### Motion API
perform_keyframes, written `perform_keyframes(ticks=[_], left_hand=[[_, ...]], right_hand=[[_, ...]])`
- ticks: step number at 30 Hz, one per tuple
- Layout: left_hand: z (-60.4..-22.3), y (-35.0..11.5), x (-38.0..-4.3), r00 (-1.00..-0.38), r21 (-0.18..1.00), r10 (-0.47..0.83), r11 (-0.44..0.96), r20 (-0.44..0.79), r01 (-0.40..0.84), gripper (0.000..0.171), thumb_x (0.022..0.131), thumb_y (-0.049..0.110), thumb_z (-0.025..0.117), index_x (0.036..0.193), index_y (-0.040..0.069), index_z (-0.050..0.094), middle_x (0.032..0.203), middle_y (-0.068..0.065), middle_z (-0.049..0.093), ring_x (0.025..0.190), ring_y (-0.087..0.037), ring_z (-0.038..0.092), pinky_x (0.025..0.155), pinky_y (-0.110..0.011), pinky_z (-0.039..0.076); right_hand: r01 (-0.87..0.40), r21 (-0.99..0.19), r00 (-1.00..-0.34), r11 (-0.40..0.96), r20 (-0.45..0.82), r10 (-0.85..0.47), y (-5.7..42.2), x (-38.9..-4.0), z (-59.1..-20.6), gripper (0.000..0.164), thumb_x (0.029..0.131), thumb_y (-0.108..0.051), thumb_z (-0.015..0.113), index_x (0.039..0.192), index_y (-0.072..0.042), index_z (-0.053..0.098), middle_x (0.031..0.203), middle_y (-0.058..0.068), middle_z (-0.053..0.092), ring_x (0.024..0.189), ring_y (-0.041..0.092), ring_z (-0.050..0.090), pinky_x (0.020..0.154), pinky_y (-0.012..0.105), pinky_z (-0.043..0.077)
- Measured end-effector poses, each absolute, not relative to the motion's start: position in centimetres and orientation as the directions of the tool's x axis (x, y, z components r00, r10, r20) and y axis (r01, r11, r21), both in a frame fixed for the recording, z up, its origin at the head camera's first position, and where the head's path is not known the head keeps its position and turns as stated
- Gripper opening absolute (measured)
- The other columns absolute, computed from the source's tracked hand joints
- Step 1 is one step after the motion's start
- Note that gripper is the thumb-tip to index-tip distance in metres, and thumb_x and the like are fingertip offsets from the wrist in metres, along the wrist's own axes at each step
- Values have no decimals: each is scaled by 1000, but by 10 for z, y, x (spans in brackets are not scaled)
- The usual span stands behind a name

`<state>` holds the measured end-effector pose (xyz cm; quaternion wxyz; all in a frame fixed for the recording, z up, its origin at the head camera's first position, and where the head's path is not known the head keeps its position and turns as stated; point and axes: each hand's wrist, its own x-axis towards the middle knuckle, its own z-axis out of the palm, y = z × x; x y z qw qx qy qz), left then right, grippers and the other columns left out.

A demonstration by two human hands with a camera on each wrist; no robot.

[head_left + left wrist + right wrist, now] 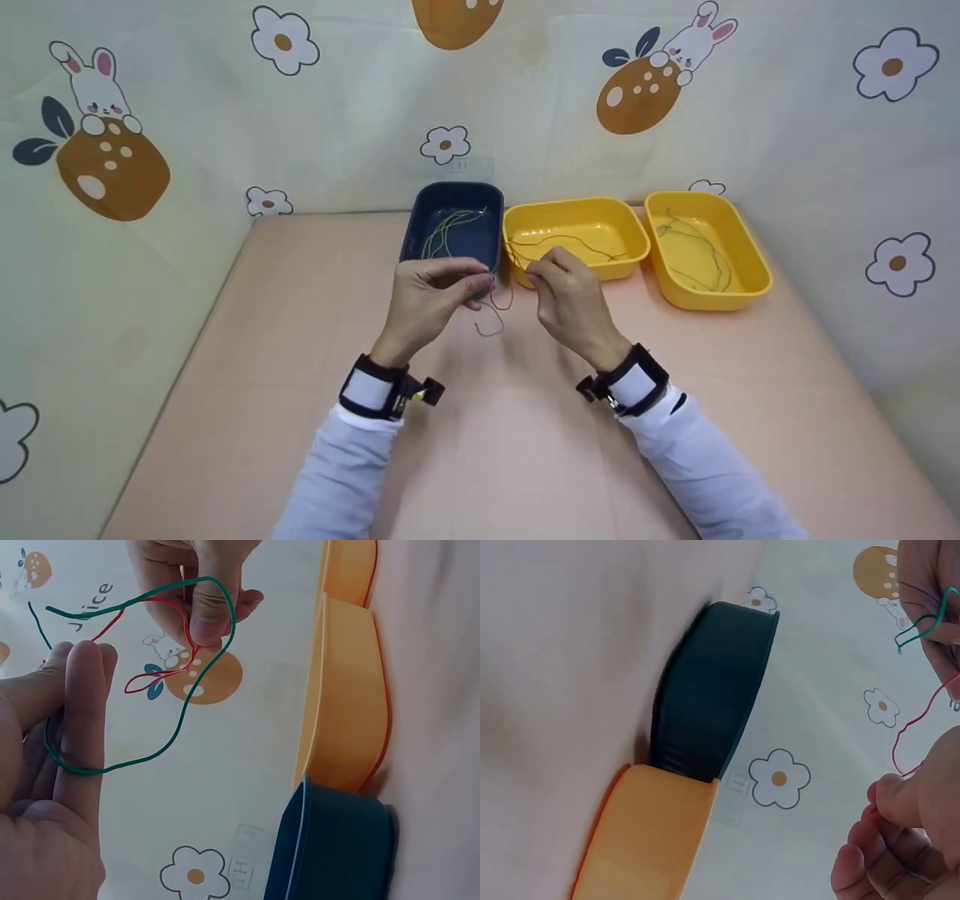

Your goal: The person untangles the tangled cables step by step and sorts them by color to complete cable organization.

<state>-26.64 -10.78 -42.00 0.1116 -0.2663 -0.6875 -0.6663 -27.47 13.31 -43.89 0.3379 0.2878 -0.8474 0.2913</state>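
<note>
My left hand [431,296] pinches a green string [142,760] between thumb and fingertips, just in front of the dark blue box. In the left wrist view the green string bows in a wide loop past the fingers. A red string [897,741] runs from the left fingertips across to my right hand [574,300], which pinches it by the thumb and forefinger. Below the right fingertips a small doubled loop of red string dangles. Both hands are raised over the table, a short gap apart. The spot where red meets green is hidden behind the left fingers.
The dark blue box [457,193] at the back holds several yellow-green strings [442,229]. Beside it, a yellow box [637,251] contains dark and red strings [570,237]. Another yellow box [712,301] farther right has greenish strings [726,270]. A patterned wall covering rises behind them.
</note>
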Motion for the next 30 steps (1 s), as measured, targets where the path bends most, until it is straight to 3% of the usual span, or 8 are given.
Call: perform_keyframes(ticks=[4,8,13,18,24,27,30], left_hand=[[-422,-110,-268,-834,853,214,9,508,522,13,98,-1,85,110,-1,87,104,-18,87,82,-29,84,72,-32,71],[-423,-116,-270,-845,852,167,49,507,521,13,97,-1,86,111,-2,86,104,-17,87,84,-26,84,72,-30,71],[-423,-126,-275,-859,858,44,43,510,512,13,95,-4,87,109,-5,86,103,-21,86,81,-14,83,68,-30,70],[-420,-138,-279,-848,853,-102,30,521,521,9,98,-3,84,107,-5,85,96,-18,86,82,-17,84,66,-30,69],[-416,-150,-282,-824,851,-230,37,517,524,13,99,2,86,109,-7,83,93,-11,87,83,-22,85,59,-27,65],[-414,-153,-282,-825,858,-264,28,500,512,15,99,3,87,112,-4,83,97,-10,87,84,-18,85,56,-22,60],[-415,-153,-283,-839,873,-272,2,470,488,20,98,2,87,117,-2,84,101,-7,88,86,-14,86,54,-20,58]], right_hand=[[-658,-532,-721,532,650,-241,138,-276,-433,9,104,1,76,99,1,83,88,15,74,76,22,65,69,25,55],[-538,-753,-843,380,484,-235,146,-276,-426,12,107,-2,74,101,-1,84,86,15,73,74,18,60,67,21,48],[-351,-922,-915,163,301,-269,156,-278,-419,12,109,-1,71,106,0,82,87,13,70,77,17,63,72,22,54],[-257,-966,-933,40,237,-270,168,-282,-413,13,111,1,66,107,1,79,92,12,72,83,19,66,80,26,62],[-227,-974,-965,14,223,-138,184,-286,-406,16,114,-3,62,104,1,74,95,4,71,84,18,64,79,27,64],[-290,-955,-956,70,285,-66,189,-289,-405,17,114,-2,62,101,2,73,91,7,67,78,15,60,72,24,59],[-385,-890,-920,243,392,-21,193,-291,-407,16,112,0,64,100,6,74,89,12,68,76,12,58,70,20,52]])
